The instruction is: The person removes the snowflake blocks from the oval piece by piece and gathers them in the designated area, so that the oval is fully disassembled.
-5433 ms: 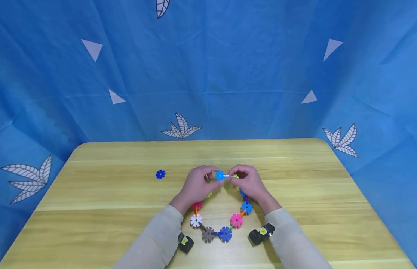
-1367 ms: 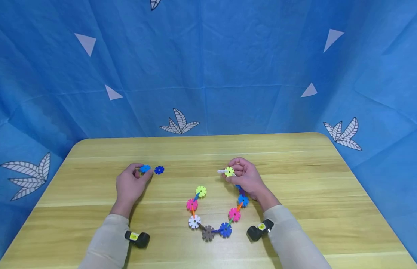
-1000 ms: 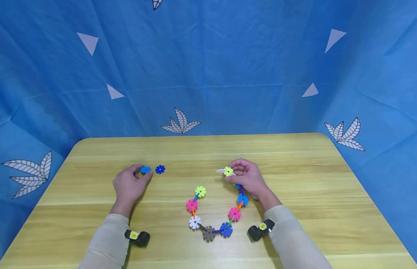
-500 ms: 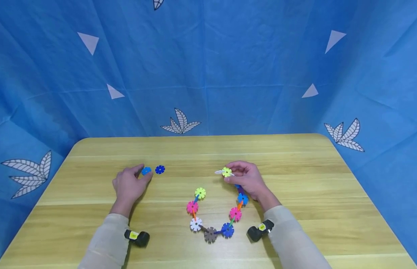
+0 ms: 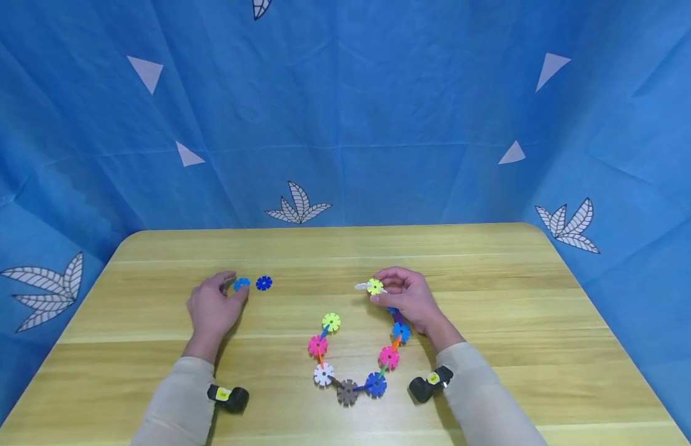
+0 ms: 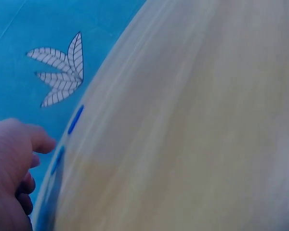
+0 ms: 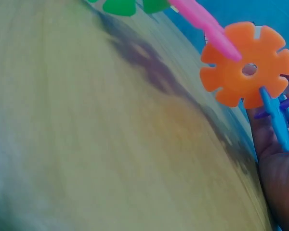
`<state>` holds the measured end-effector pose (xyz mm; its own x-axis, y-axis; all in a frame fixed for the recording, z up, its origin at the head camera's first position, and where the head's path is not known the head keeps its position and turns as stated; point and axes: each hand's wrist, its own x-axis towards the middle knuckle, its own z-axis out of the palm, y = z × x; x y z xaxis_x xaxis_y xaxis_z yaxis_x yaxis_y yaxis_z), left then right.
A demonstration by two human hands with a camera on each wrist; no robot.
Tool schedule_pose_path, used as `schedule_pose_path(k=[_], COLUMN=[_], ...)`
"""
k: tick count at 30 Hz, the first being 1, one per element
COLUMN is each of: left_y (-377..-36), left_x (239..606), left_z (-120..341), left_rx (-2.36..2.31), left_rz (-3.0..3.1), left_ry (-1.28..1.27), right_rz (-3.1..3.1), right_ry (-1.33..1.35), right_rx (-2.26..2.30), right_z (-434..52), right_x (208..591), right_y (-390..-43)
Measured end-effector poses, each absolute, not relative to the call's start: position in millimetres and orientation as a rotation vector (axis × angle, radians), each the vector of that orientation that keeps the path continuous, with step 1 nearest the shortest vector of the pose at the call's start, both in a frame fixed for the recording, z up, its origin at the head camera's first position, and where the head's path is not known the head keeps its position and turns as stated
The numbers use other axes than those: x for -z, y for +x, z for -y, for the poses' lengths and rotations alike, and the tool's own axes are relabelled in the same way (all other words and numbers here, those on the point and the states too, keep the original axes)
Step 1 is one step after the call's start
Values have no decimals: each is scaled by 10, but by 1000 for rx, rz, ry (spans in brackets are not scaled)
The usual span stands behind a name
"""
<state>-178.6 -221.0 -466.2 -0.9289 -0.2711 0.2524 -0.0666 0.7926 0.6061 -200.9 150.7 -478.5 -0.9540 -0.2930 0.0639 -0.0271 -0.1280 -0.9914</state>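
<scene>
**A:** Start with the head view. What do you see?

**B:** I see my left hand (image 5: 212, 308) on the wooden table (image 5: 490, 291), its thumb and fingertips curled round a light blue disc (image 5: 242, 284) that lies flat on the wood. Just beside it, on the side away from the hand, lies a dark blue disc (image 5: 264, 283), not touching the fingers.

**A:** And the other side?

**B:** My right hand (image 5: 408, 300) pinches the upper end of a chain of discs (image 5: 347, 371). A yellow-green disc (image 5: 375, 286) sits at the fingertips with a white piece sticking out towards the left. The chain hangs down from there in a U on the table, and its other end, another yellow-green disc (image 5: 331, 322), lies free between my two hands.

**A:** Left wrist view?

**B:** Blurred. My left hand (image 6: 9, 173) fills the lower corner, fingers bent. The two blue discs show only as thin slivers edge-on: the light one (image 6: 57, 160) right by my fingers, the dark one (image 6: 75, 119) further off along the table.

**A:** Right wrist view?

**B:** An orange disc (image 7: 247, 63) stands close to the lens, with a pink piece slotted in above and a blue one below. My palm (image 7: 279, 178) lies right behind the blue piece; I cannot tell the grip from here.
</scene>
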Motion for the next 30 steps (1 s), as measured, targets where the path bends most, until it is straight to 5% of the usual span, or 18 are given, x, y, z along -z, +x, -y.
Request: schedule_pose_path(k=[30], left_y=[-1822], left_x=[4396], left_z=[1213], left_rx=[1086], left_rz=[2500], left_ry=[-276], right_rz=[-1917], right_ry=[-285], right_rx=[2197], right_z=[-1476], right_x=[4742], right_y=[-1996])
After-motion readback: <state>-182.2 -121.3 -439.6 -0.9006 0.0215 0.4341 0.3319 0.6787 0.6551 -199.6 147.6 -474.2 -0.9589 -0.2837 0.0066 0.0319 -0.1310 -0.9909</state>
